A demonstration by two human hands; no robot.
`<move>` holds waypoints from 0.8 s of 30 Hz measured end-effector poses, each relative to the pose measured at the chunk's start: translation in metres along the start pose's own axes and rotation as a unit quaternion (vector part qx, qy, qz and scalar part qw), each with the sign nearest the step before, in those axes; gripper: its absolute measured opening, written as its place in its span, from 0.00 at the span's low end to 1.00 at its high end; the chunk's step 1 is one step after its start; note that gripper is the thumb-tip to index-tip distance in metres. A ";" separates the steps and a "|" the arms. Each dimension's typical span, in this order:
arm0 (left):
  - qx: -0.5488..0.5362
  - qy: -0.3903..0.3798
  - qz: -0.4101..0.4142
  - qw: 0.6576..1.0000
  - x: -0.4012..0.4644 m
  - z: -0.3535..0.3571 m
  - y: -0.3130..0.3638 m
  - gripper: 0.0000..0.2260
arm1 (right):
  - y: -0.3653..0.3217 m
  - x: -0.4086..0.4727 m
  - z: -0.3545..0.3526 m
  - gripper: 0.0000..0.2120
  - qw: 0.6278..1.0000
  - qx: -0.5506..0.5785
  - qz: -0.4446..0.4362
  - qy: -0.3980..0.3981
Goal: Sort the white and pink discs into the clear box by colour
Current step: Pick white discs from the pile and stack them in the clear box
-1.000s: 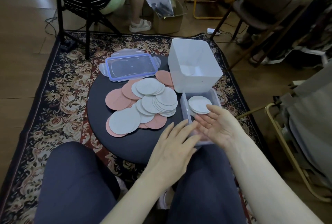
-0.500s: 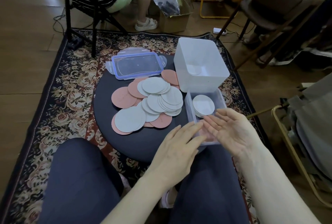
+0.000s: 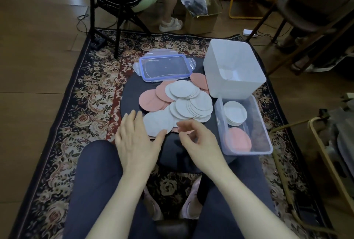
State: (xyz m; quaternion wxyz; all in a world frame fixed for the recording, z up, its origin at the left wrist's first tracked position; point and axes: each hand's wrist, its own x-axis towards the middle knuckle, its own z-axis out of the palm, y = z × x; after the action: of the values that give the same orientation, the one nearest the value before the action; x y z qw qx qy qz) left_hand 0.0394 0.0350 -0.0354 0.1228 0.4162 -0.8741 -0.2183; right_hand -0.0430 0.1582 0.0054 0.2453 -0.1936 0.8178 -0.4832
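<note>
Both hands have left the clear box [image 3: 267, 123] and moved to the near edge of the disc pile [image 3: 178, 104] on the round dark desk [image 3: 132, 93]. The left hand [image 3: 137, 139] lies flat, fingers spread, empty, its fingertips touching a large white disc [image 3: 158, 123]. The right hand [image 3: 197, 141] is loosely curled, thumb and forefinger nearly meeting over a pink disc's edge; whether it has hold of it I cannot tell. Right of that hand, the box, now uncovered, holds thin, matte white discs [image 3: 234, 113] stacked at its far end and pink discs [image 3: 238, 141] at its near end. Beyond the pile lies a blue-rimmed transparent lid [image 3: 164, 67] and a frosted square tub [image 3: 234, 70].
</note>
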 end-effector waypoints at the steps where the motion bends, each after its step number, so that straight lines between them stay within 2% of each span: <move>1: 0.008 -0.012 -0.007 1.000 0.001 0.001 -0.003 0.36 | 0.001 0.006 0.006 0.11 1.000 -0.018 0.007 0.004; 5: 0.013 -0.005 0.012 1.000 0.002 0.006 -0.008 0.35 | 0.002 0.023 0.021 0.15 0.997 -0.068 0.030 0.024; 10: 0.017 0.022 0.028 0.999 0.002 0.008 -0.011 0.33 | 0.005 0.029 0.027 0.13 0.994 -0.104 0.034 0.029; 12: 0.020 0.033 0.037 0.999 0.001 0.008 -0.012 0.32 | 0.004 0.028 0.028 0.12 0.995 -0.074 0.051 0.030; 18: 0.002 0.048 0.062 0.997 0.000 0.007 -0.012 0.31 | -0.001 0.026 0.029 0.07 0.988 0.112 0.101 0.007; 21: -0.071 0.048 0.075 0.993 -0.002 0.003 -0.009 0.31 | -0.004 0.025 0.024 0.10 0.979 0.169 0.114 -0.014; 24: -0.151 0.044 0.077 0.985 -0.006 -0.001 -0.002 0.31 | -0.002 0.022 0.019 0.09 0.982 0.161 0.096 -0.024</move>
State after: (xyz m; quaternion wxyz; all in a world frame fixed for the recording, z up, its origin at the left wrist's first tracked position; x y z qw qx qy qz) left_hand 0.0448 0.0383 -0.0352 0.2393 0.3334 -0.8544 -0.3188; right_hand -0.0497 0.1318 -0.0057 0.3382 -0.0843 0.7379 -0.5780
